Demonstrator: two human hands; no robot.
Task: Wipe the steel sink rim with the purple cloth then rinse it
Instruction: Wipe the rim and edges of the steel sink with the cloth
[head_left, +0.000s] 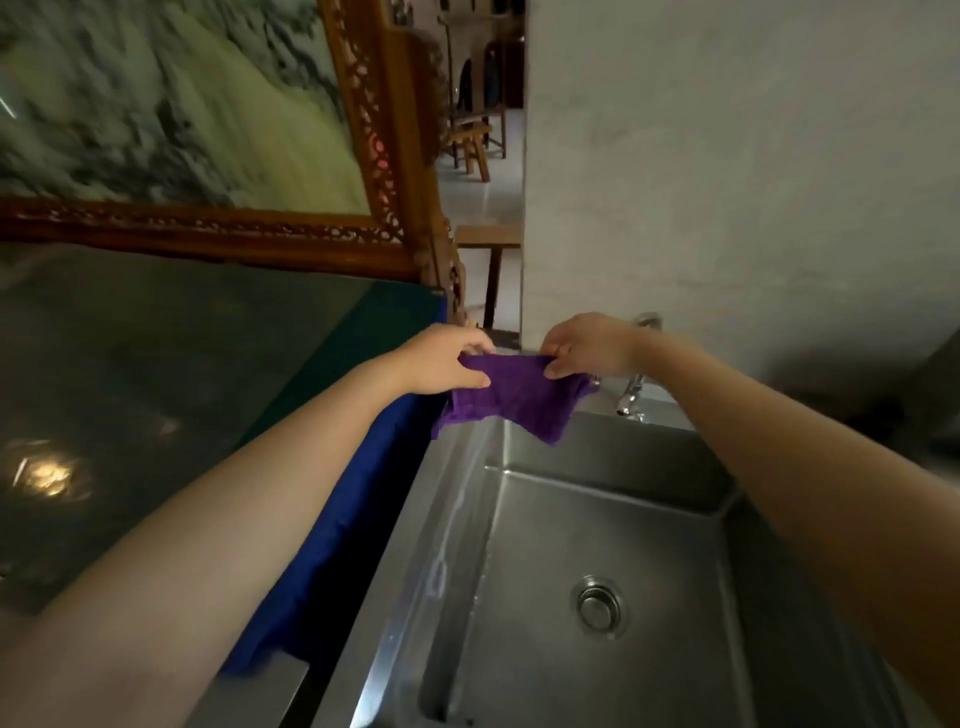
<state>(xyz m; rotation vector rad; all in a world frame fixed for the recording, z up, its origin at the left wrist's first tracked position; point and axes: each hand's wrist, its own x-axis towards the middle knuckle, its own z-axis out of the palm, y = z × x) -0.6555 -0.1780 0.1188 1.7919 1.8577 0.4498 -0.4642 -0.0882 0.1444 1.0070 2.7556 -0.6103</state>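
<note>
Above steel sink (452, 519), hands apparently stretch purple cloth (514, 397)

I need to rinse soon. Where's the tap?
In the head view, the tap stands at the sink's far rim, against the wall, just right of the purple cloth and under the right hand.

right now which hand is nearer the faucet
Right. The right hand grips the purple cloth just beside the faucet; the left hand holds the cloth's far end.
</note>
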